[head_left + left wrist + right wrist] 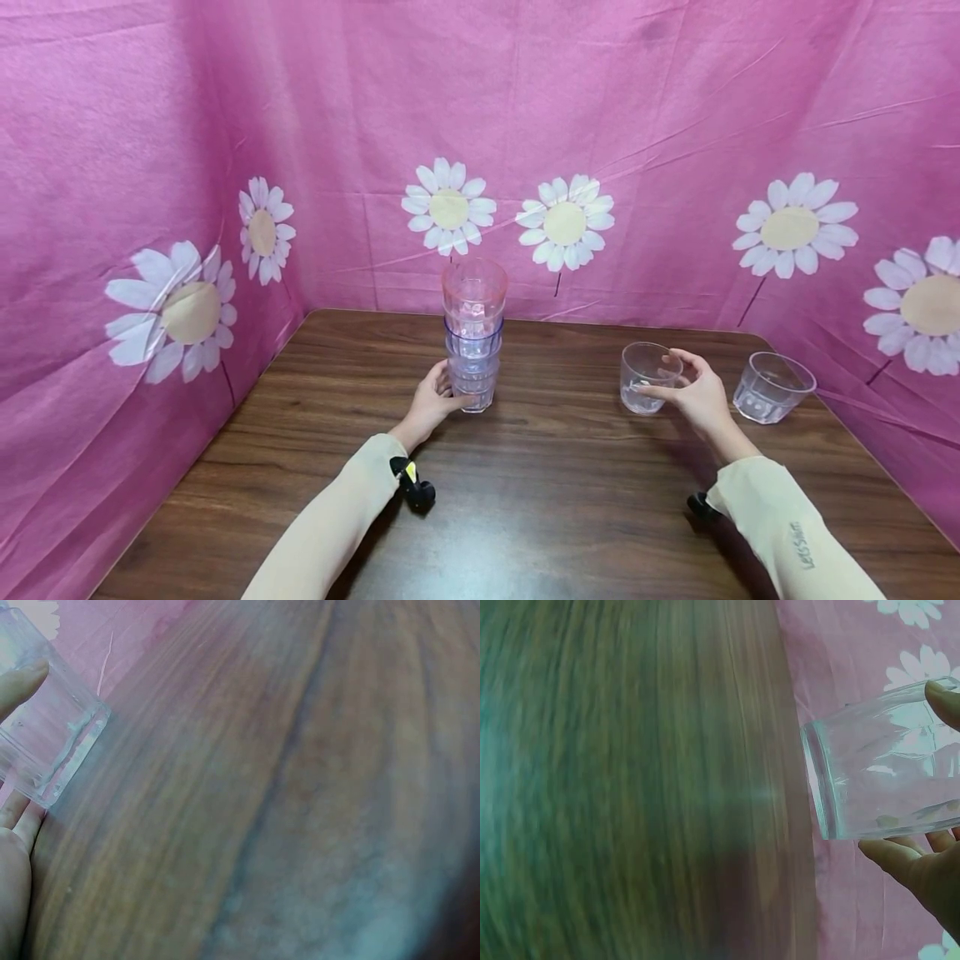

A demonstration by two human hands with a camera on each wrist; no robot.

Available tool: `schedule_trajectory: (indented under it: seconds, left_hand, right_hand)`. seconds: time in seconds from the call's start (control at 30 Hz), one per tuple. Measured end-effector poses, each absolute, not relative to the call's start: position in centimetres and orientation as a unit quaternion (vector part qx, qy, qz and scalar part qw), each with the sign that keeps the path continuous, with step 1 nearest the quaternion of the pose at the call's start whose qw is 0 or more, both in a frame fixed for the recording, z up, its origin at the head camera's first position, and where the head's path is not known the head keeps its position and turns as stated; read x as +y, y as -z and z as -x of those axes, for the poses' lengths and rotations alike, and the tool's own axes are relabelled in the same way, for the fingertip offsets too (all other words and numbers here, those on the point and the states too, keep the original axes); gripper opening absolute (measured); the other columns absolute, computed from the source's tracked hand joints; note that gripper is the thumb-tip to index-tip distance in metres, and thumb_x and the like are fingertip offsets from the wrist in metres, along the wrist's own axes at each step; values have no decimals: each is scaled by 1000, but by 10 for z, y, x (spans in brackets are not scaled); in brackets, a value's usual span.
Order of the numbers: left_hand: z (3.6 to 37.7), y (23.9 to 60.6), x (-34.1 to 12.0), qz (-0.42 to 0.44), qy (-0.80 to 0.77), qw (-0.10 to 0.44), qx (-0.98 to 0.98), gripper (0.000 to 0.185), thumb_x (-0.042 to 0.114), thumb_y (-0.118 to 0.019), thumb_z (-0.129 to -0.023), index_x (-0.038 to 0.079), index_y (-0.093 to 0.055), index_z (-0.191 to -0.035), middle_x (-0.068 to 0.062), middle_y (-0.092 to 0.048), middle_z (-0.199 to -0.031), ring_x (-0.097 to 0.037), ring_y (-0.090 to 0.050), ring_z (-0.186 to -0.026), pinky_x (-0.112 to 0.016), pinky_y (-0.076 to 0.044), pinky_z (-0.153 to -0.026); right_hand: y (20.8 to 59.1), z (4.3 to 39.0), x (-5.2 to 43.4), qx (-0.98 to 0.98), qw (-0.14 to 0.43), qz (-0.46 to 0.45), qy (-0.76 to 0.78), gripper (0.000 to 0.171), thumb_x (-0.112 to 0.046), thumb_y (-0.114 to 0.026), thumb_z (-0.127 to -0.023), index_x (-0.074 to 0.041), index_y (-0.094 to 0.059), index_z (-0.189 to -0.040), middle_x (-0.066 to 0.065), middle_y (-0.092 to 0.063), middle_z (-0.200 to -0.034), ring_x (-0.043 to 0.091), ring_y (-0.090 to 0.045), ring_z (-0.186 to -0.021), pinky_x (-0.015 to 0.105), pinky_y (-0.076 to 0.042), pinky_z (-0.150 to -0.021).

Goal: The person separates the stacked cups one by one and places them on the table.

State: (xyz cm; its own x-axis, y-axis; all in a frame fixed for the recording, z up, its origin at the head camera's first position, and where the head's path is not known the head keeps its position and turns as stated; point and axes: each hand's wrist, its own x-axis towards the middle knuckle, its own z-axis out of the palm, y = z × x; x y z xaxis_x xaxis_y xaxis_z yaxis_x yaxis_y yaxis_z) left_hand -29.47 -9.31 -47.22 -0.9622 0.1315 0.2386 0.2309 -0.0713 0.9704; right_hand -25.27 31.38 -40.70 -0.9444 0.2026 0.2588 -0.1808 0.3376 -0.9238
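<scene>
A stack of several tumblers (473, 333) stands upright at the middle of the wooden table (555, 500), with a pink one on top, a blue-rimmed one under it and clear ones below. My left hand (450, 393) grips the stack's base from the left; in the left wrist view my fingers (16, 682) lie against the clear bottom tumbler (49, 731). To the right, my right hand (662, 372) grips a single clear tumbler (643, 379), thumb in front and fingers behind. The right wrist view shows that tumbler (885, 769) between my fingers (904, 855). Whether it is lifted off the table cannot be told.
Another clear tumbler (772, 387) stands alone near the table's right edge, just past my right hand. Pink cloth with white daisies (450, 208) walls the table at the back and on both sides.
</scene>
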Motion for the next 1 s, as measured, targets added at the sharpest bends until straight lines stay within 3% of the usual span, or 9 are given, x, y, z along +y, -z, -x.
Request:
schedule_trajectory:
  seconds: [0.17, 0.37, 0.67, 0.83, 1.0]
  left_hand:
    - [294, 474, -93, 134, 722, 33, -678, 74, -14, -76, -76, -10, -40, -141, -30, -53, -135, -40, -50, -127, -48, -40, -109]
    - [294, 473, -94, 140, 718, 36, -681, 74, -13, -76, -76, -10, -40, -141, -30, -54, -134, -39, -51, -125, -47, -42, -108]
    - [296, 472, -93, 138, 723, 34, -677, 73, -15, -74, -76, -10, -40, -140, -30, -54, -134, -39, -51, -126, -46, -42, -108]
    - [296, 472, -93, 136, 722, 34, -678, 72, -14, -75, -76, -9, -41, -140, -29, -55, -134, -38, -52, -125, -45, -42, -108]
    - [294, 470, -94, 140, 718, 36, -680, 72, -13, -75, -76, -9, -41, -139, -29, -55, -133, -37, -52, -125, -46, -42, -108]
  right_hand:
    - [410, 250, 325, -791, 165, 21, -589, 84, 0, -89, -69, 2, -42, -138, 4, -58, -120, -5, -63, -93, 9, -50, -76]
    - [410, 249, 338, -768, 173, 24, -616, 76, 6, -87, -69, -5, -45, -131, -2, -56, -113, -4, -65, -83, 10, -52, -69]
    - [412, 249, 358, -783, 190, 50, -590, 71, 3, -88, -69, -14, -47, -124, -6, -54, -110, -9, -62, -85, 8, -50, -71]
    - [415, 249, 365, -798, 194, 66, -567, 73, 1, -88, -70, -6, -46, -129, -6, -51, -111, -11, -60, -88, 7, -49, -73]
    - [417, 249, 368, -816, 186, 80, -541, 87, -5, -89, -71, 7, -38, -140, -8, -50, -111, -12, -56, -90, 5, -47, -75]
